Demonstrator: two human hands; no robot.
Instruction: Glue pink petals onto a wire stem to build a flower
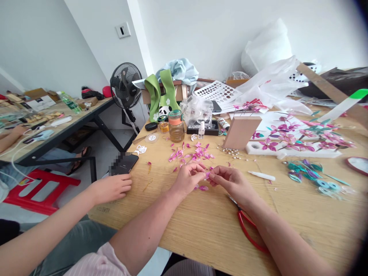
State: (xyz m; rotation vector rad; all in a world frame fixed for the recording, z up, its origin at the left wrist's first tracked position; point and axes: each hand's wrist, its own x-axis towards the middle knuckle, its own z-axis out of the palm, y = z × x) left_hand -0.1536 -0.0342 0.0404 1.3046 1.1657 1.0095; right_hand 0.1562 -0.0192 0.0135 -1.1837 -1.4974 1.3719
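Observation:
My left hand [188, 178] and my right hand [230, 179] meet over the wooden table, fingertips pinched together on a small pink-purple petal [207, 175]. How the petal is joined to anything is too small to tell. More loose pink petals [198, 152] lie scattered just beyond my hands, and a petal [203, 188] rests right below them. Red-handled scissors [244, 226] lie under my right wrist, their blades pointing away. A white pen-like tool [262, 175] sits to the right of my right hand.
A co-worker's hand [113, 188] rests at the left edge near a phone [126, 165]. Behind stand a lidded jar [176, 128], a small bottle [201, 130] and a brown block [242, 132]. Finished pink flowers [290, 138] stand in white foam [296, 149]; ribbon rolls [327, 185] lie right.

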